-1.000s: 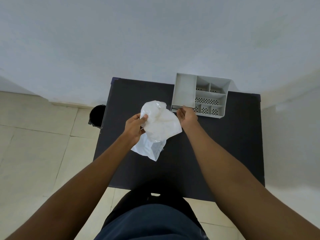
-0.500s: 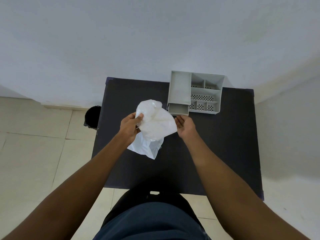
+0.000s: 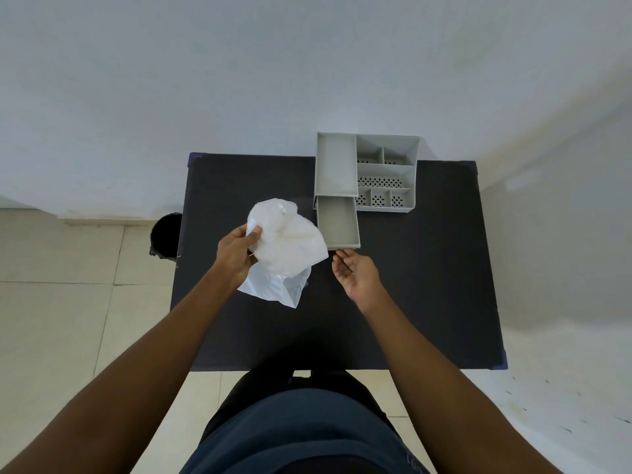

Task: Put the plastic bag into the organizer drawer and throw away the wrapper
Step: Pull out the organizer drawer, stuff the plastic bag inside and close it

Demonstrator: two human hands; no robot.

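Nearest you, your left hand [image 3: 236, 256] at centre frame grips the crumpled white plastic bag [image 3: 285, 248] between thumb and fingers, with a flatter white wrapper [image 3: 277, 289] hanging beneath it over the dark table [image 3: 427, 268]. Your right hand [image 3: 357, 273] hovers palm-up, fingers loosely spread and empty, just below the pulled-out drawer [image 3: 338, 222]. Beyond sits the grey organizer [image 3: 367, 172], upper centre. A black bin [image 3: 166, 236] stands left of the table.
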